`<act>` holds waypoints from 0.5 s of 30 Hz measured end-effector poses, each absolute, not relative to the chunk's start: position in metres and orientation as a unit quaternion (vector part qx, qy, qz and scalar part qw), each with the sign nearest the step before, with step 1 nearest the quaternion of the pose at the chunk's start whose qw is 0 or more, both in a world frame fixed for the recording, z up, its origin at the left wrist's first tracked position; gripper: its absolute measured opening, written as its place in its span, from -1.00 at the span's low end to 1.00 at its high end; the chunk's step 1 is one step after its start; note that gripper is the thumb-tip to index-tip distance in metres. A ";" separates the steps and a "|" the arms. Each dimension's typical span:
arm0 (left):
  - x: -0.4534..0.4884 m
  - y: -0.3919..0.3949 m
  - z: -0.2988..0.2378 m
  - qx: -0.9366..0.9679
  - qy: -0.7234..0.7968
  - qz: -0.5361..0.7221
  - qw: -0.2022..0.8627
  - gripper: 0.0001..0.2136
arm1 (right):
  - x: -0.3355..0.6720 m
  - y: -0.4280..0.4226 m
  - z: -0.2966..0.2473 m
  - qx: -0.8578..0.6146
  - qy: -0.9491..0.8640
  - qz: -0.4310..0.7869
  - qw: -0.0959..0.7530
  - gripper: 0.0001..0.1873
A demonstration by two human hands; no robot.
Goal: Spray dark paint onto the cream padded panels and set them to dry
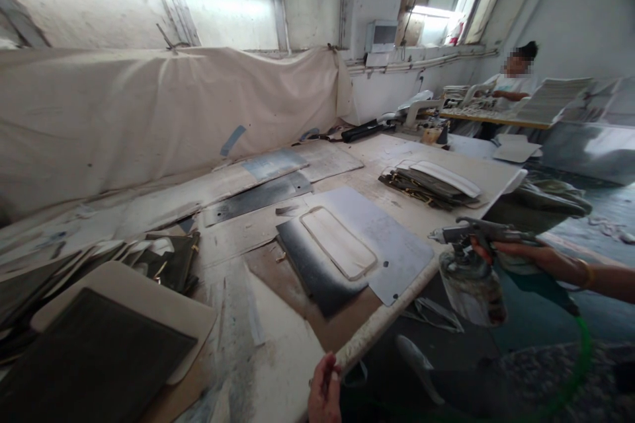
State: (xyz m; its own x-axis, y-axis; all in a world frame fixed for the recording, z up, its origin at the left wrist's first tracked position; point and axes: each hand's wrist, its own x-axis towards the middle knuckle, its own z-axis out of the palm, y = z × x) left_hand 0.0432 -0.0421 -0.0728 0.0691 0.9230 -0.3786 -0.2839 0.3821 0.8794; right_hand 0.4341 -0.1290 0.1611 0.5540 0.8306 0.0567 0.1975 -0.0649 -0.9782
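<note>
My right hand (538, 258) is wrapped round the handle of a spray gun (459, 232), whose nozzle points left over the table's edge. A cloudy cup (473, 291) hangs below the gun, and a green hose (585, 344) runs down from its handle. In front of the nozzle lies a dark panel (327, 294) with a pale, rounded rectangular piece (340, 244) on it. Both rest partly over a grey sheet (407, 254). My left hand (325, 390) is at the table's near edge, fingers bent together; whatever they may hold is hidden.
Dark and cream panels (124, 317) are stacked at the left of the worktable (278, 370). Another pile of panels (429, 184) lies toward the back right. A cloth sheet (173, 112) hangs behind. Another person (516, 86) sits at a far table.
</note>
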 end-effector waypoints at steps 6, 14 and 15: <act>0.042 -0.040 -0.071 0.318 0.493 0.457 0.669 -0.56 | 0.431 -0.141 0.163 -0.687 -0.370 0.269 0.564 -0.79; 0.043 -0.038 -0.075 0.301 0.498 0.458 0.673 -0.54 | 0.406 -0.111 0.185 -0.649 -0.424 0.224 0.590 -0.70; 0.042 -0.038 -0.074 0.300 0.497 0.457 0.674 -0.55 | 0.405 -0.109 0.186 -0.641 -0.436 0.233 0.587 -0.69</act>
